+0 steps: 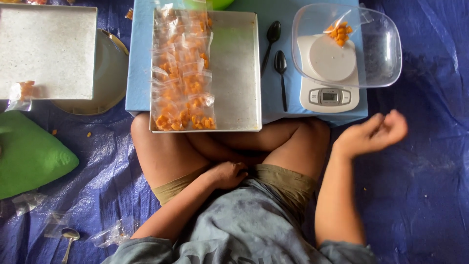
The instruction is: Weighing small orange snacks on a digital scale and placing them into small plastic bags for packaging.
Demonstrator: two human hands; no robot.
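The right hand (373,134) is raised at the near right corner of the low blue table (139,54), fingers loosely curled with nothing between them, palm turned partly upward. The left hand (225,174) rests in the lap, knuckles up and fingers folded under against the olive shorts (288,183), also holding nothing; the two hands are well apart, with the crossed bare legs between them. Just beyond the right hand, on the right end of the table, stands a white digital kitchen scale (330,95) carrying a clear plastic bowl (386,49), and in the far part of that bowl lies a small clear bag of orange pieces (340,30). This bag is the nearest packed item to the right hand, yet it is not touched. To the left of the scale two black spoons (279,66) lie side by side on the table's surface. Further left, in the table's middle, sits a rectangular metal tray (237,73) whose left half is filled with overlapping sealed bags of orange pieces (183,83); its near edge hangs above the knees. Off the table's left end are a second metal tray (49,49) resting on a round metal plate (110,73), one more small bag (20,95) at its near edge, a green cushion (29,154), and a metal spoon (68,237) on the blue tarpaulin (420,195).
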